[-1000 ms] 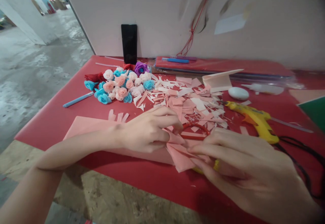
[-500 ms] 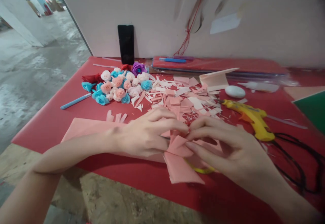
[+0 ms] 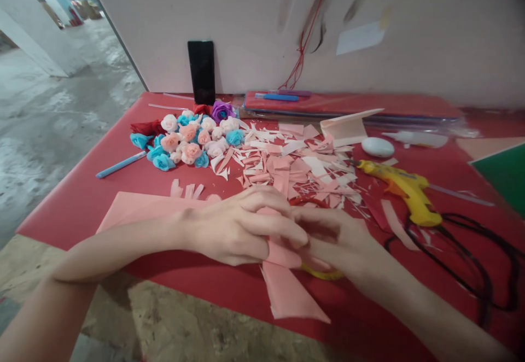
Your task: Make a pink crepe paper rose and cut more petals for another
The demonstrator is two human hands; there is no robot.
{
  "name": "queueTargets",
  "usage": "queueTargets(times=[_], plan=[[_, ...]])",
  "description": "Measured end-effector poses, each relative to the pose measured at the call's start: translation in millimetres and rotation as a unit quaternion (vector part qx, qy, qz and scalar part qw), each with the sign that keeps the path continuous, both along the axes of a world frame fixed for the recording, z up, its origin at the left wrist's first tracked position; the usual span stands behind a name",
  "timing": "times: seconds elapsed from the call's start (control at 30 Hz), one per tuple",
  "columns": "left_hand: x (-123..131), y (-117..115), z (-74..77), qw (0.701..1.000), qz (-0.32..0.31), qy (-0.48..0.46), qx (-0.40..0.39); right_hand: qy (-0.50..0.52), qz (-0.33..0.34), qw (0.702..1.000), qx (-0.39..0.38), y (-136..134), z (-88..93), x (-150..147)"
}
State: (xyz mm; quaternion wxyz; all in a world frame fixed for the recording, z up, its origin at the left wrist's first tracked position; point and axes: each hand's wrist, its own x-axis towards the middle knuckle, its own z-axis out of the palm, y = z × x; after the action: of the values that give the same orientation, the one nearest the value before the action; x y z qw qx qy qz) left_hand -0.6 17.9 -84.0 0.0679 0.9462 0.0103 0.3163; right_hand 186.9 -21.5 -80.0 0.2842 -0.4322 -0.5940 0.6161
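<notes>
Folded pink paper (image 3: pixel 289 291) is pinched between my two hands near the table's front edge, its loose end hanging toward me. My left hand (image 3: pixel 241 228) is closed on it from the left, fingers bent over the fold. From the right, my right hand (image 3: pixel 348 241) meets it with closed fingertips, partly hidden behind the left fingers. A curved yellow edge (image 3: pixel 324 274) shows under the right hand, and a red curved piece (image 3: pixel 311 200) behind it; what they belong to is hidden. A larger pink sheet (image 3: pixel 143 209) lies under my left forearm.
Paper roses (image 3: pixel 191 153) in several colours cluster at the back left, beside a heap of paper scraps (image 3: pixel 287 159). A yellow glue gun (image 3: pixel 410 190) with a black cord lies right. A phone (image 3: pixel 202 72) leans on the wall; a blue pen (image 3: pixel 121 165) lies left.
The left fingers have closed further over the pink paper, and the right hand has turned inward and slightly down. The loose paper end hangs lower. A pink strip now shows beside the glue gun.
</notes>
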Motion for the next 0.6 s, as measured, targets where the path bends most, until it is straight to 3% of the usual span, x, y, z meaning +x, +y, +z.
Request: queueTargets(times=[0.07, 0.13, 0.23, 0.33, 0.43, 0.5, 0.6], plan=[[0, 0, -0.9, 1.0, -0.008, -0.008, -0.007, 0.022, -0.004, 0.998, -0.055, 0, -1.0, -3], [1, 0, -1.4, 1.0, -0.013, -0.009, -0.022, 0.017, -0.008, 0.998, -0.054, 0, -0.6, -5], [3, -1, -0.2, 0.998, 0.001, -0.011, -0.058, -0.049, -0.05, 0.993, 0.096, 1, 5.8, -2], [4, -1, 3.4, 0.996, 0.012, -0.008, -0.089, -0.128, -0.11, 0.94, 0.296, -2, 18.8, 10], [4, -1, 6.7, 0.995, 0.014, -0.001, -0.101, -0.149, -0.016, 0.924, 0.351, -7, 29.7, 20], [4, -1, 7.3, 0.994, 0.018, -0.001, -0.111, -0.148, 0.049, 0.934, 0.321, -10, 31.5, 22], [3, 0, 6.0, 0.992, 0.017, 0.001, -0.125, -0.125, 0.078, 0.953, 0.266, -11, 27.0, 19]])
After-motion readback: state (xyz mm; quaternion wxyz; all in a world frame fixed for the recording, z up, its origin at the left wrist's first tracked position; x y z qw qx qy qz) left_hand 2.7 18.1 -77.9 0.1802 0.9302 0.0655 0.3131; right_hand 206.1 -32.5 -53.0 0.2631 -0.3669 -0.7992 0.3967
